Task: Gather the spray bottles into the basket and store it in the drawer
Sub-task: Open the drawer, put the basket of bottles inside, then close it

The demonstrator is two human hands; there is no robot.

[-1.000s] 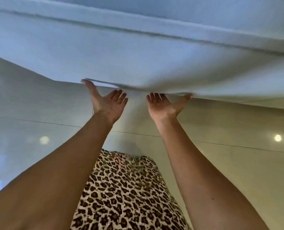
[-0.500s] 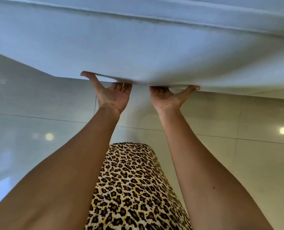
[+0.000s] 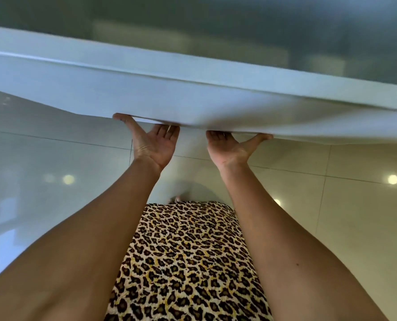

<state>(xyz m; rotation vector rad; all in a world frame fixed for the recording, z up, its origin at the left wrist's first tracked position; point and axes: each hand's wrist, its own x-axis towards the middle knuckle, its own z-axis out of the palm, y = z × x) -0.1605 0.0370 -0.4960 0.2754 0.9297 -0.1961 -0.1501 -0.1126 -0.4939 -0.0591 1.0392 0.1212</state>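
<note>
Fingers of both hands curl out of sight under the bottom lip of a wide, pale white drawer front (image 3: 193, 105), so their tips cannot be seen; only the thumbs show, splayed outward along the edge. The left hand (image 3: 154, 144) and the right hand (image 3: 230, 147) sit palm-up and near each other at the middle of the panel, hooked on the lip rather than clenched around anything, and neither carries a loose object. Bare forearms reach down from the camera over a leopard-print garment (image 3: 188, 258), with glossy beige floor tiles (image 3: 332, 205) below reflecting ceiling lights.

Spray bottles and basket are nowhere in view. A dark, blurred band above the panel's top edge may be the drawer's interior or a worktop surface; its contents cannot be made out. Judging by the two-handed hold on the drawer front, the gathering stage appears to be over and the person is working the drawer itself, most likely at the storing end of the task. Whether the basket already sits inside cannot be told, nor whether the drawer is being drawn out or pushed home.
</note>
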